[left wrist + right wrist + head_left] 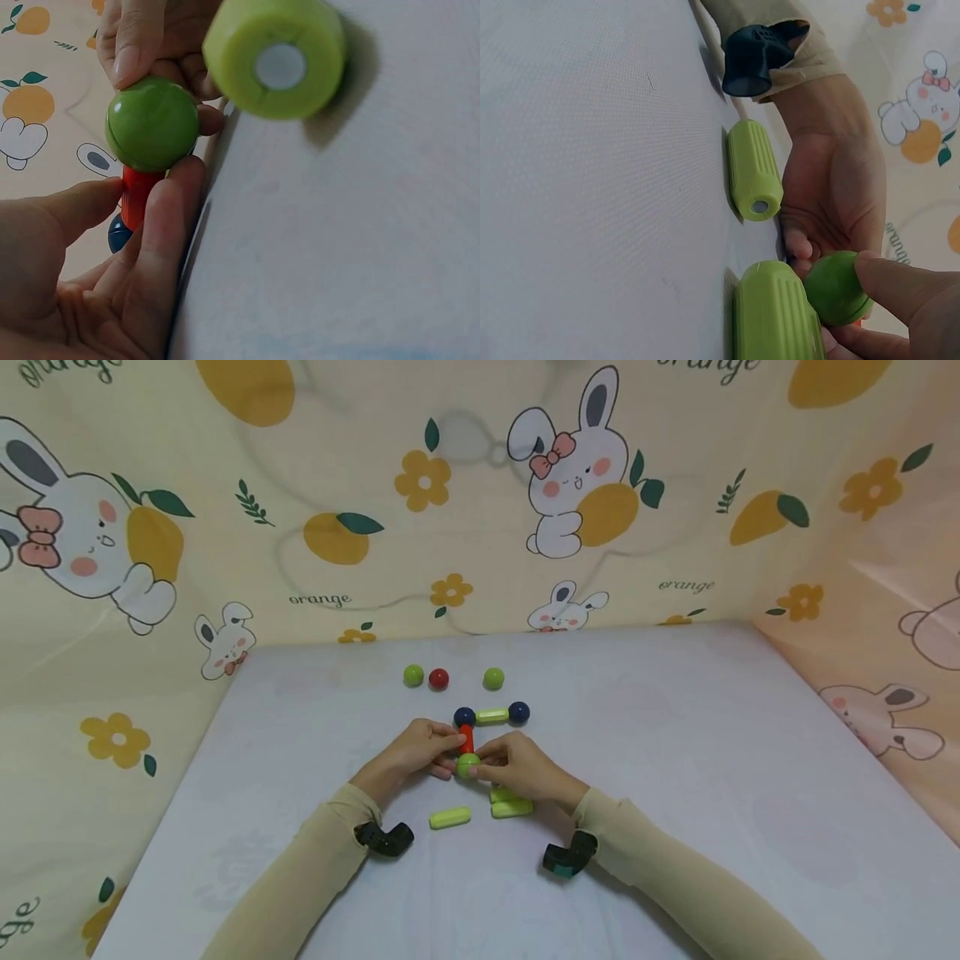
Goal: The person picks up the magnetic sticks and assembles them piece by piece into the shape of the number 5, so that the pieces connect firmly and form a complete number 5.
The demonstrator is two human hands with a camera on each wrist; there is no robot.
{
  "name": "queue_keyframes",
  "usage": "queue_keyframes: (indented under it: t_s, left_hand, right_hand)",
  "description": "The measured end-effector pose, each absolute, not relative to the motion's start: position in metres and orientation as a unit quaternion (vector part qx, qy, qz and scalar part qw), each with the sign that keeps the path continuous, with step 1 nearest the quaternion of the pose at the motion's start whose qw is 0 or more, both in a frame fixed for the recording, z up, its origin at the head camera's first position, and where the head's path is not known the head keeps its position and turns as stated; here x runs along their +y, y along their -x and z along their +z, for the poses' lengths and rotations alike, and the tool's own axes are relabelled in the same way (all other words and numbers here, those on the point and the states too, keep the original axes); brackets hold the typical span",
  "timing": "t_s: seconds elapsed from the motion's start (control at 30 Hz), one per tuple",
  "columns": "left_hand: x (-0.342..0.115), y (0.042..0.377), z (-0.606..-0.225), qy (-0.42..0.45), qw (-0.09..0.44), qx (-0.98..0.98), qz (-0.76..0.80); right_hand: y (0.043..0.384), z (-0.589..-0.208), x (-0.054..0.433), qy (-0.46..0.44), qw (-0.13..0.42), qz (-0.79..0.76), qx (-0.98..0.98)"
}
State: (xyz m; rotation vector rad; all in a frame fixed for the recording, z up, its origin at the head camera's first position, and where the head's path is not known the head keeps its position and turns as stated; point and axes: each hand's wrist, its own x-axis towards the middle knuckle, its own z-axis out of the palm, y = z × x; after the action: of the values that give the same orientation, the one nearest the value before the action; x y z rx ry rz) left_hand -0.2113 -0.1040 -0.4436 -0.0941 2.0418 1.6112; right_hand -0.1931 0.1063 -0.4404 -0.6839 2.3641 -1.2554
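My left hand pinches a short red rod between thumb and fingers. At the rod's near end sits a green ball, which my right hand grips with thumb and fingertips. In the left wrist view, the green ball rests against the end of the red rod. A dark blue ball is at the rod's far end. From it a yellow-green rod runs right to a second dark blue ball.
A loose yellow-green rod lies in front of the hands. Two more, one a nearer yellow-green rod, lie beneath the right hand. Along the back are a green ball, a red ball and another green ball.
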Motion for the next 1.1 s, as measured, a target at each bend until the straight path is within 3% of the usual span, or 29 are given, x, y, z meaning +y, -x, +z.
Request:
queue_keyframes:
  t_s: [0.4,0.7,1.1]
  left_hand:
    - [-0.104,0.209,-0.445,0.03,0.27,0.751,0.602]
    - [-0.115,0.212,-0.443,-0.011,0.306,0.744,0.594]
    - [-0.126,0.215,-0.435,-0.041,0.295,0.771,0.564]
  right_hand:
    - [0.192,-0.442,0.108,0.237,0.185,-0.455,0.838]
    - [0.192,-0.442,0.107,0.229,0.165,-0.465,0.839]
    - [0.194,-0.441,0.107,0.2,0.173,-0.477,0.838]
